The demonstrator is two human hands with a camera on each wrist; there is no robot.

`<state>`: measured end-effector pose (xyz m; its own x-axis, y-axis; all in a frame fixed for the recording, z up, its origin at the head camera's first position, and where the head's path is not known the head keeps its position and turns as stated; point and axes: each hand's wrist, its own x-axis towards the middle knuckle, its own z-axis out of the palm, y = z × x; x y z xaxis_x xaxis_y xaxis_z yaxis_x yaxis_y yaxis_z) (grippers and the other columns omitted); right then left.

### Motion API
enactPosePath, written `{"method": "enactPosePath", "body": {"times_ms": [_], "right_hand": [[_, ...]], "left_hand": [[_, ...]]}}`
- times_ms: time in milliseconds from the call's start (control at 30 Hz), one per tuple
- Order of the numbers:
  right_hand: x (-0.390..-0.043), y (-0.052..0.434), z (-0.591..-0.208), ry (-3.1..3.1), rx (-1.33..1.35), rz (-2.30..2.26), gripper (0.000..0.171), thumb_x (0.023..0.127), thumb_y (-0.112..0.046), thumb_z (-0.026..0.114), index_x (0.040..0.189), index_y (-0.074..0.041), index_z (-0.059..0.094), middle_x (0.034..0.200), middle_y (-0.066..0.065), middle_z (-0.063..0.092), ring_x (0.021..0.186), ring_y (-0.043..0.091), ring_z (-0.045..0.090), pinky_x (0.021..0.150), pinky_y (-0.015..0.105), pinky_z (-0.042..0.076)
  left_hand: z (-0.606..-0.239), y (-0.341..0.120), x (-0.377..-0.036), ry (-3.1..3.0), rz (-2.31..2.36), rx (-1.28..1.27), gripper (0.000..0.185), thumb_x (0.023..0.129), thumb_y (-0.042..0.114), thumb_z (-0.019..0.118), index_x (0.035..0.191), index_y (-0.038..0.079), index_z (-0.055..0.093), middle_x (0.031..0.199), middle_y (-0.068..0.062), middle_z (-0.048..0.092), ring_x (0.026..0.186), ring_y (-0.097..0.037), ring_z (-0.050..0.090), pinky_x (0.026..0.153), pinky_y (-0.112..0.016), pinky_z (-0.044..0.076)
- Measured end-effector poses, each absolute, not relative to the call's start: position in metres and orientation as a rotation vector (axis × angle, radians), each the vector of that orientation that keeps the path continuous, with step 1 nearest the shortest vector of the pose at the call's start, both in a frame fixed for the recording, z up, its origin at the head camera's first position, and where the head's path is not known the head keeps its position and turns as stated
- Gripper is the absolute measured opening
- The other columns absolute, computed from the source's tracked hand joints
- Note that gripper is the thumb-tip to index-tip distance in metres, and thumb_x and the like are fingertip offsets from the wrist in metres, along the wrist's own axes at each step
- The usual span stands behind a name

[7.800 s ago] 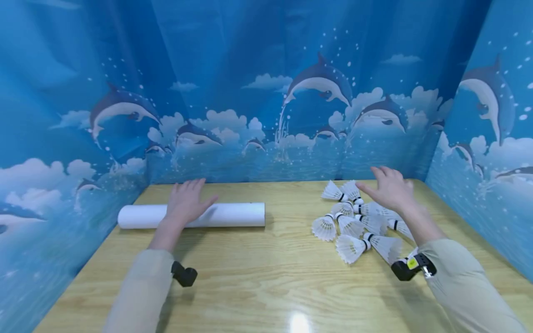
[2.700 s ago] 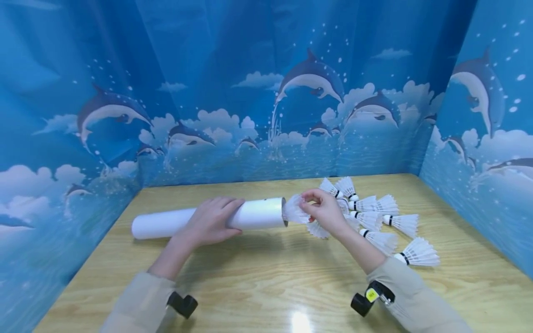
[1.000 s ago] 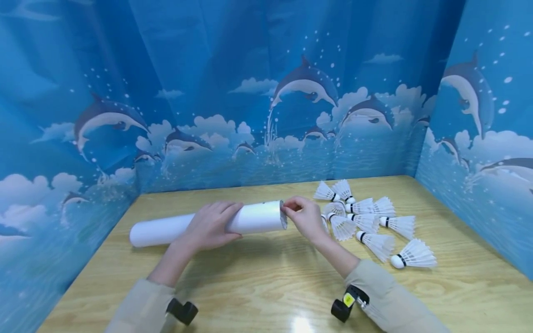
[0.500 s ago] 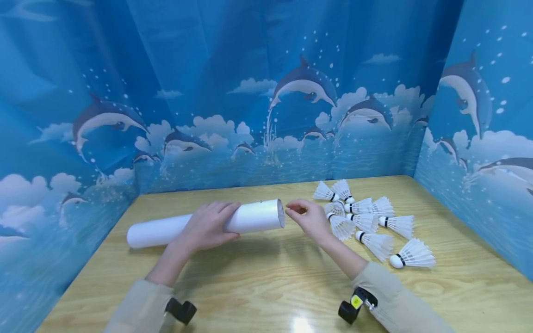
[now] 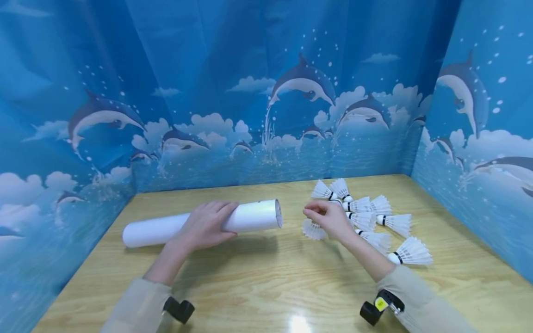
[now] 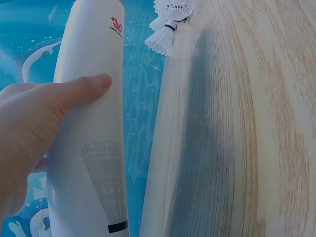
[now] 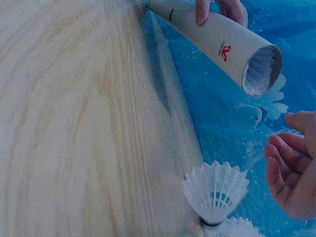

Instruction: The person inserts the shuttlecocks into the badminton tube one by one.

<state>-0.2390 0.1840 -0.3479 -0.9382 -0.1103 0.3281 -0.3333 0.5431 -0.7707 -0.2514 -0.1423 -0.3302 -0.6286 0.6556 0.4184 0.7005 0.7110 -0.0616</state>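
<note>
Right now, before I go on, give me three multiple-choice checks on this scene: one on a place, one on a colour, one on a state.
1. Where do the loose shuttlecocks lie from the tube? A. to its left B. to its right C. on top
2. What colour is the tube? A. white B. red C. black
3. What is the left hand doing? A. hanging free B. gripping the tube C. holding a shuttlecock
Answers: B, they lie past its open end, by the right hand; A, its wall is white; B, its fingers curl over the tube.
</note>
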Motion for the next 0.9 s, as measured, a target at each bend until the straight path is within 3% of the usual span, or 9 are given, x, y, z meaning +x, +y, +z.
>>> {"method": "enactPosePath", "body": {"times_ms": [300,467,733,900], "right_hand": [[-0.222,0.223,-0.339,-2.683,0.319,1.35,0.024,0.089,-0.019,0.063,0.103,0.0,0.066,0.085,0.013,0.066,0.074,0.026,0.059,0.055,0.031,0.048],[-0.214,0.245,-0.335,-2.714,0.299,1.264,0.024,0.088,-0.018,0.063,0.103,0.001,0.066,0.081,0.009,0.066,0.072,0.021,0.059,0.053,0.029,0.047],[-0.199,0.285,-0.328,-2.785,0.245,1.19,0.038,0.091,-0.029,0.06,0.115,0.001,0.062,0.094,0.013,0.067,0.08,0.02,0.061,0.059,0.035,0.052],[-0.192,0.309,-0.327,-2.803,0.228,1.16,0.043,0.093,-0.029,0.057,0.119,0.004,0.058,0.097,0.015,0.065,0.08,0.019,0.061,0.059,0.033,0.051]], "left_hand": [[-0.329,-0.142,-0.252,-2.503,-0.165,-1.051,0.075,0.067,0.041,0.08,0.129,0.009,0.053,0.119,-0.01,0.059,0.106,-0.029,0.056,0.09,-0.05,0.045],[-0.331,-0.144,-0.253,-2.487,-0.169,-1.065,0.074,0.067,0.04,0.081,0.128,0.008,0.053,0.118,-0.01,0.06,0.106,-0.028,0.056,0.089,-0.05,0.046],[-0.332,-0.144,-0.254,-2.467,-0.17,-1.081,0.073,0.066,0.041,0.081,0.127,0.01,0.054,0.116,-0.009,0.061,0.104,-0.027,0.057,0.087,-0.049,0.047],[-0.333,-0.144,-0.254,-2.47,-0.162,-1.077,0.074,0.066,0.042,0.081,0.127,0.01,0.054,0.116,-0.009,0.061,0.103,-0.027,0.057,0.087,-0.048,0.048]]}}
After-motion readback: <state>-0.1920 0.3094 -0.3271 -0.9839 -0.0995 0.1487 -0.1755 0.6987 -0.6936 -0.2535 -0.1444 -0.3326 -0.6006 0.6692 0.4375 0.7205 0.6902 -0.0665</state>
